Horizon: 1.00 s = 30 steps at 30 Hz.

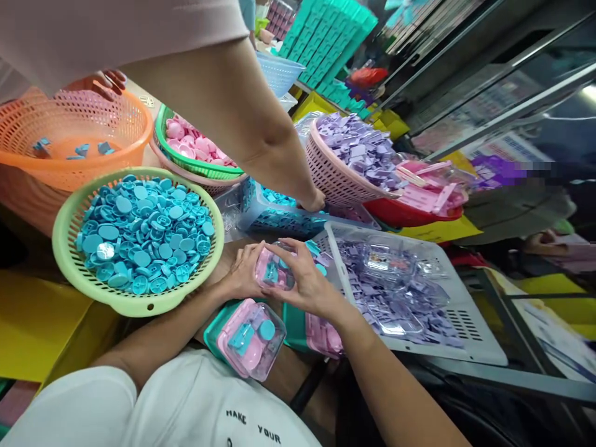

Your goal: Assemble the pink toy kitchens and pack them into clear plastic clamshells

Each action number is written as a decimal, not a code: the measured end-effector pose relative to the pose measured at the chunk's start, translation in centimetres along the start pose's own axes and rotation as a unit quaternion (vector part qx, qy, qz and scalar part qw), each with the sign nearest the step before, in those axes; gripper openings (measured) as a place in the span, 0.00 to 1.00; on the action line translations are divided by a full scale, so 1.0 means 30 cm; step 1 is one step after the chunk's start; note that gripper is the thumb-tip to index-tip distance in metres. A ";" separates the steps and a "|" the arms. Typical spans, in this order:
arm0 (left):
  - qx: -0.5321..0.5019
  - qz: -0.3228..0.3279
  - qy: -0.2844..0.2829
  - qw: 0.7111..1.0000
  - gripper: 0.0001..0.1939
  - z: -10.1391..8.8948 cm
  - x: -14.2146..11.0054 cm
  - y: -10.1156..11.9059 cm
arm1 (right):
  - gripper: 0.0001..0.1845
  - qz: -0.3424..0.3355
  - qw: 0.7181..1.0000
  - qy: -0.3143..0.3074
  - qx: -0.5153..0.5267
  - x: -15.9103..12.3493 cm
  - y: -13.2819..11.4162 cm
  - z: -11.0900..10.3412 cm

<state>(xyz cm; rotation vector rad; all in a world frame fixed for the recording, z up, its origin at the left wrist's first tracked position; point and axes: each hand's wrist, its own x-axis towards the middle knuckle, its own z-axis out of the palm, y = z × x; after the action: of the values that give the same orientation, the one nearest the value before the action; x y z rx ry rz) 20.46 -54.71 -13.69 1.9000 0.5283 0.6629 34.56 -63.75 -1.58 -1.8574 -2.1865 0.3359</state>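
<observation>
Between both hands I hold a small pink tray with a clear plastic cover [274, 268], blue pieces showing inside. My left hand [246, 271] grips its left side, while the fingers of my right hand [305, 273] wrap over the top and right side. Just below, a similar pink case [251, 340] with a clear lid rests on a teal tray, holding blue and pink pieces. Beyond my right wrist, another pink case [323, 335] is partly covered by my forearm. A yellow-green basket [65, 242] full of round blue pieces stands to my left.
A co-worker's arm [261, 136] reaches across into a blue basket [265, 217]. At right lies a white crate [479, 335] of purple pieces and clear covers. Around the back are an orange basket [135, 133], a green basket [161, 133] and a pink basket [321, 161].
</observation>
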 end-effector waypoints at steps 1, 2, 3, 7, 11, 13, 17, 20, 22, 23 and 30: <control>-0.004 -0.001 0.001 1.000 0.65 0.001 0.001 0.000 | 0.43 0.000 1.000 0.007 -0.004 -0.003 0.001 -0.002; -0.008 -0.001 0.002 1.000 0.65 0.003 0.001 0.000 | 0.43 -0.002 1.000 0.014 -0.009 -0.005 0.002 -0.004; -0.010 0.001 0.004 1.000 0.65 0.005 0.001 0.001 | 0.42 -0.004 1.000 0.019 -0.014 -0.004 0.002 -0.007; -0.016 0.006 0.009 1.000 0.62 0.011 -0.001 0.005 | 0.42 -0.014 0.999 0.010 -0.030 0.008 0.004 -0.013; -0.032 0.005 0.011 0.999 0.61 0.014 -0.002 0.004 | 0.43 -0.021 0.999 -0.009 -0.042 0.017 0.001 -0.015; -0.040 0.009 0.010 0.999 0.61 0.015 -0.002 0.001 | 0.43 -0.035 0.998 -0.007 -0.046 0.016 0.000 -0.013; -0.039 -0.004 -0.005 0.999 0.62 0.019 -0.003 0.001 | 0.44 -0.049 0.998 0.009 -0.038 0.009 0.005 -0.007; -0.034 -0.015 -0.014 0.999 0.63 0.018 -0.005 0.007 | 0.44 -0.047 0.998 0.004 -0.035 0.005 0.011 -0.006; -0.036 -0.015 -0.012 0.999 0.63 0.016 -0.006 0.010 | 0.45 -0.043 0.998 0.001 -0.034 0.004 0.017 -0.007; -0.036 -0.014 -0.011 0.999 0.63 0.015 -0.007 0.010 | 0.45 -0.041 0.999 0.001 -0.031 0.005 0.020 -0.009; -0.041 -0.019 -0.018 0.999 0.62 0.011 -0.010 0.013 | 0.44 -0.030 0.999 -0.045 -0.005 0.032 0.017 -0.038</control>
<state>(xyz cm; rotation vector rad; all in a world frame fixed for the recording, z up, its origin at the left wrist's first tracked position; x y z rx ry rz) 20.50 -55.27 -13.51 1.8185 0.5054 0.6165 35.26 -62.70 -0.64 -1.8096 -2.3022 0.4044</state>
